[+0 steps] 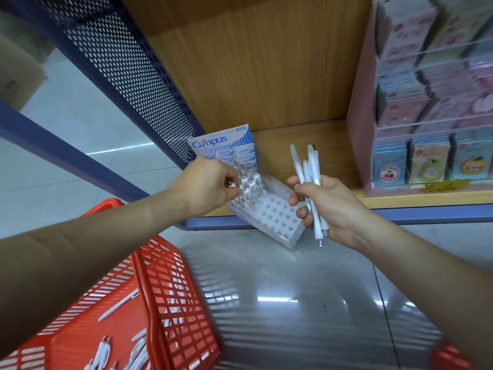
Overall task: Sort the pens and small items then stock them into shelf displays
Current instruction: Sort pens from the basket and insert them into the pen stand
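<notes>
A white pen display tray (277,217) full of round holes sits tilted at the front edge of the wooden shelf, under a blue Campus header card (222,144). Several white pens (252,182) stand in its back left holes. My left hand (210,182) pinches the top of one white pen (245,192) standing in the tray. My right hand (328,206) holds a bunch of white pens (310,172) upright, just right of the tray. More white pens (117,305) lie in the red basket (170,297) below my left arm.
The wooden shelf (306,140) has a blue front rail (432,210). A pink display of packaged small items (426,110) fills the shelf's right side. A perforated blue side panel (133,70) stands at left. The glossy grey floor (293,303) lies below.
</notes>
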